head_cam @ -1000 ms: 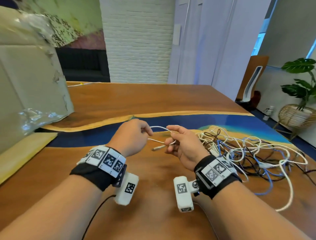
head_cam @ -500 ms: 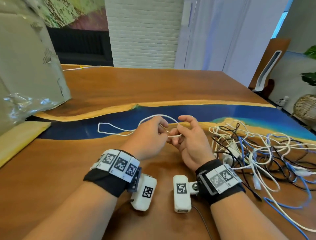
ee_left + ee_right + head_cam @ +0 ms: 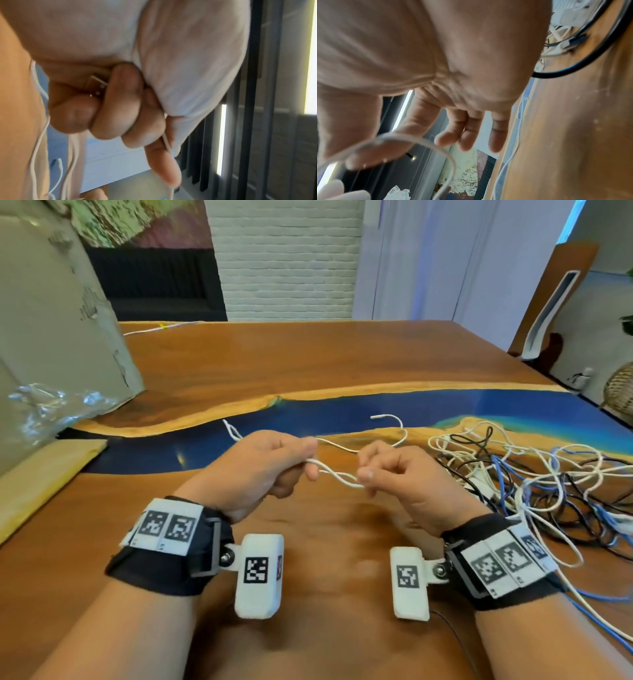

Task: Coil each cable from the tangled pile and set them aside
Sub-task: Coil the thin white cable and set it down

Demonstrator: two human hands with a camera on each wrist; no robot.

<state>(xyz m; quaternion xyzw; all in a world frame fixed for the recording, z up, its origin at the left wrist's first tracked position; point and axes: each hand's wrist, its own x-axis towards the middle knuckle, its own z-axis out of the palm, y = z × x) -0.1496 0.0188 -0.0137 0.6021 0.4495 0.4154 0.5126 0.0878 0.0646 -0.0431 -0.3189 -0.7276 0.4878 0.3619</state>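
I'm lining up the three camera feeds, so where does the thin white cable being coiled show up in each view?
Head: the thin white cable spans the gap between the left hand and right hand, centre frame.
Left wrist: it hangs at the lower left, with a strand along the fingers.
Right wrist: a blurred loop at the lower left.
Shared landmark: the blue strip of the table.
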